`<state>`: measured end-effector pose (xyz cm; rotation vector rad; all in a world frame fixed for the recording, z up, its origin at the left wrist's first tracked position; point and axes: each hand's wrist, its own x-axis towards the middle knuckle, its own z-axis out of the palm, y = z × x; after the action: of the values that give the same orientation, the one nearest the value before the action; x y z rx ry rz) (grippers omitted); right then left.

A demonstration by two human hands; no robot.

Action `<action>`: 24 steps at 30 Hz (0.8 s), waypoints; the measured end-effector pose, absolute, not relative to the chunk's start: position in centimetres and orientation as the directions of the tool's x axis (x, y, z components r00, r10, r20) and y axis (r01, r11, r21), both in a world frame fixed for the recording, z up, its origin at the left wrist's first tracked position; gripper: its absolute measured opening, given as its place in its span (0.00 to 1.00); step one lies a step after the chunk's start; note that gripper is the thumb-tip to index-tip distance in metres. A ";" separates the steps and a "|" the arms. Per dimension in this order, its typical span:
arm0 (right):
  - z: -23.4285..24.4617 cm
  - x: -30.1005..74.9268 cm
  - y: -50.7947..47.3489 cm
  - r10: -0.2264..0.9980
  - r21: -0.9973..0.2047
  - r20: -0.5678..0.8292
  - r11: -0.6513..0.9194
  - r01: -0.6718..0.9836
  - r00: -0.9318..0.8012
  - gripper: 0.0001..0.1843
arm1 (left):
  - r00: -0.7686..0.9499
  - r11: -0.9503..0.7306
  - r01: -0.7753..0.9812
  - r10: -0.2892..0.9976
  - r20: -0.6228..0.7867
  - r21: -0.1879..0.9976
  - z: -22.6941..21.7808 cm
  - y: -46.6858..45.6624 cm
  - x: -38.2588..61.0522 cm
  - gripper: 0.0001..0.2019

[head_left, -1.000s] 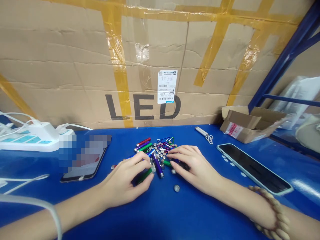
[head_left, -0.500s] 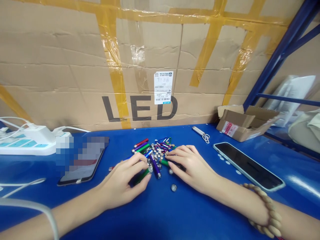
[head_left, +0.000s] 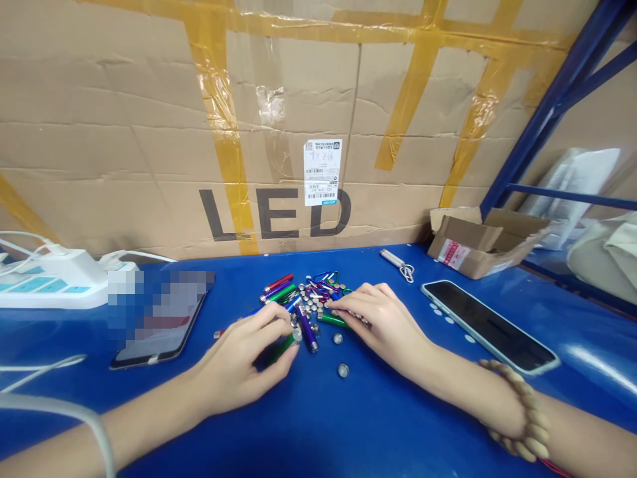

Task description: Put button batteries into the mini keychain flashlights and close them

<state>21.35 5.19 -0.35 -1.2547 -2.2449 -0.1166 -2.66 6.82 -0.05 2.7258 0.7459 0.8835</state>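
With fingers of the left hand [head_left: 239,364] closed around a green tube [head_left: 279,350] beside the pile [head_left: 310,307] on the bench [head_left: 318,431], those of the right hand [head_left: 391,325] bent over its edge, gripping what, cannot tell, best hold the tube steady, counting three green tubes, two loose discs [head_left: 343,370], two phones [head_left: 490,325].

From flashlight pile [head_left: 306,330], we have open lane at 6 o'clock over blue tabletop [head_left: 318,438], dotted with loose metal caps [head_left: 343,370]. Taped LED carton [head_left: 164,166] walls off 12. Our left hand [head_left: 251,352] blocks 8, our right hand [head_left: 385,325] 4; smartphones [head_left: 490,327] lie farther out at 9 and 3.
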 end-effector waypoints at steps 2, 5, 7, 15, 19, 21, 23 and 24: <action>-0.5 21.5 5.3 0.725 -0.174 0.556 0.580 0.796 -0.406 0.10 | 0.692 -0.860 0.399 0.510 0.512 0.318 -0.1 6.8 -2.7 0.06; -0.5 21.8 5.6 0.707 -0.145 0.564 0.594 0.791 -0.427 0.11 | 0.689 -0.863 0.393 0.506 0.519 0.319 -0.2 6.9 -2.6 0.06; -0.4 22.0 5.9 0.721 -0.148 0.535 0.593 0.791 -0.441 0.10 | 0.692 -0.865 0.388 0.502 0.519 0.319 -0.2 6.9 -2.7 0.06; 0.0 22.1 6.1 0.761 -0.171 0.434 0.595 0.786 -0.482 0.10 | 0.714 -0.865 0.401 0.502 0.488 0.302 -0.1 6.8 -2.8 0.05; -0.1 22.1 6.2 0.760 -0.098 0.423 0.580 0.809 -0.494 0.12 | 0.718 -0.863 0.406 0.505 0.479 0.300 -0.1 6.9 -2.8 0.04; -0.2 22.2 6.3 0.769 -0.080 0.415 0.562 0.823 -0.485 0.12 | 0.722 -0.863 0.405 0.504 0.473 0.303 -0.2 7.0 -2.8 0.04; -0.2 22.3 6.3 0.774 -0.075 0.412 0.554 0.829 -0.480 0.12 | 0.719 -0.859 0.408 0.511 0.471 0.309 -0.2 7.0 -2.8 0.04; -0.2 22.4 6.3 0.776 -0.076 0.411 0.552 0.830 -0.478 0.12 | 0.717 -0.857 0.410 0.514 0.470 0.312 -0.2 6.9 -2.8 0.04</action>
<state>22.38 6.35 -0.19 -1.3078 -2.3914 -0.1861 -2.82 6.92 -0.19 2.7368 0.7445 0.8322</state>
